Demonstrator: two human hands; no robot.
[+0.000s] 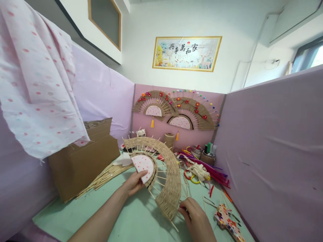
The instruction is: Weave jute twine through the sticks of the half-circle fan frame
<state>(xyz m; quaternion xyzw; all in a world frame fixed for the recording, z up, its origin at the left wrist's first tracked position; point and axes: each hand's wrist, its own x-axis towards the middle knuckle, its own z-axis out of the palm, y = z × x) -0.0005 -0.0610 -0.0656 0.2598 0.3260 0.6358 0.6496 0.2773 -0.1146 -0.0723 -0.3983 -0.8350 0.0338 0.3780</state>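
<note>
My left hand (136, 184) grips a woven fan (171, 168) by its half-round centre, the thumb lying on the white, pink-dotted cloth (144, 165). The fan is held tilted above the table, its wide band of brown twine curving to the right. Thin pale sticks run out from the centre through the band, and their tips stick out past the edge. At the band's lower right edge, my right hand (194, 215) is closed in a pinch on the fan's rim. Its fingertips partly hide what lies between them.
Two finished-looking fans (196, 107) hang on the pink back panel. A cardboard box (85, 161) and bamboo sticks (106, 174) lie left. Twine spool (169, 141), pipe cleaners (217, 173), scissors (194, 179) and a floral-patterned glue gun (224, 218) sit right. Dotted cloth (37, 84) hangs left.
</note>
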